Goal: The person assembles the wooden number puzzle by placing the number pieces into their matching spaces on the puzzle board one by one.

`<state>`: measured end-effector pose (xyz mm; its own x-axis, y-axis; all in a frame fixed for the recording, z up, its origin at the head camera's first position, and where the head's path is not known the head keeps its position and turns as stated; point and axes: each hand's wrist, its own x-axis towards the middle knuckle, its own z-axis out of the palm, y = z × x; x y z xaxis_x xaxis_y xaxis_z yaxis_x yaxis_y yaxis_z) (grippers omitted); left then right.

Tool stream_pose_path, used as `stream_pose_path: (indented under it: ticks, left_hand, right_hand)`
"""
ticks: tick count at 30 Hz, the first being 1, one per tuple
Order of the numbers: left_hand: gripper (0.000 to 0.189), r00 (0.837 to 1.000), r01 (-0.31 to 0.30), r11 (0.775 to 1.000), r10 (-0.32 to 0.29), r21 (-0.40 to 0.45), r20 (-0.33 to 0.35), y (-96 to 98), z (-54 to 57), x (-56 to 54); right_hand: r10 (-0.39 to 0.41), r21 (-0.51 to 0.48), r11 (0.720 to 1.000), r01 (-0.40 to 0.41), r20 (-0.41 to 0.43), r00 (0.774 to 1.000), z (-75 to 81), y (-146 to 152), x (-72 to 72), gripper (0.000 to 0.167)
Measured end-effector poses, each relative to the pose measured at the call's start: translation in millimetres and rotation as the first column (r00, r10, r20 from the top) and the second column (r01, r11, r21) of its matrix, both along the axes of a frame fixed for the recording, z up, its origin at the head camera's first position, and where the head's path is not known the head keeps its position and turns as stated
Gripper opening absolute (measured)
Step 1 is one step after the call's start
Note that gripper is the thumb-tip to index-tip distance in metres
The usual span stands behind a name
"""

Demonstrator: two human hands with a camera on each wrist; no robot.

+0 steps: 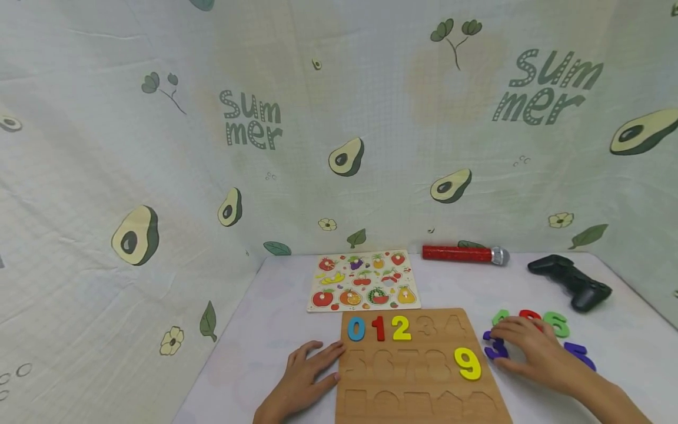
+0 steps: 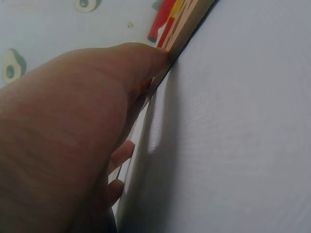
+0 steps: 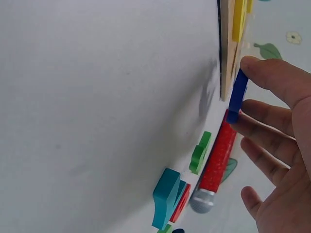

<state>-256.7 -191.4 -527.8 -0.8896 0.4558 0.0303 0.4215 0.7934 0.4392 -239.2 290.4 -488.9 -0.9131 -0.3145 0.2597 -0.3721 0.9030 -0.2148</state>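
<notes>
A wooden number board (image 1: 392,374) lies on the white table with a blue 0 (image 1: 356,329), a red 1 (image 1: 378,328) and a yellow 2 (image 1: 401,328) in its top row. A yellow 9 (image 1: 468,364) sits at the right end of the middle row. My right hand (image 1: 542,356) pinches a dark blue number 3 (image 3: 237,94) between thumb and fingers, just right of the board and raised off the table. On the opposite side, my left hand (image 1: 307,380) touches the board's left edge with extended fingertips and thumb.
Beyond my right hand lie a green 4 (image 1: 500,317), a partly hidden red number (image 1: 530,314), a green 6 (image 1: 557,323) and a purple 5 (image 1: 580,355). A teal piece (image 3: 166,191) is nearby. Farther back are a fruit board (image 1: 362,281), red microphone (image 1: 458,254) and black controller (image 1: 571,281).
</notes>
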Motion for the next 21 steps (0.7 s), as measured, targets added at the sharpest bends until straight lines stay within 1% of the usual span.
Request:
stream_pose_path:
  ticks: [9,17,21]
  left_hand:
    - [0.056,1.0,-0.001,1.0,0.001,-0.012,0.003,0.3,-1.1,-3.0]
    - [0.056,1.0,0.005,1.0,-0.005,-0.001,-0.003,-0.1,-1.0,-1.2]
    - [0.056,1.0,0.005,1.0,-0.005,-0.002,-0.007,-0.8,-2.1,-0.7]
  right_hand:
    - [0.025,0.008,1.0,-0.025,-0.004,1.0,8.2,-5,-7.7,0.047]
    - [0.07,-0.021,0.997,-0.07,0.015,0.997,15.1,-16,-15.7,0.044]
    - [0.082,-0.015,0.997,-0.082,0.012,0.997,18.6,-22,-20.4,0.043]
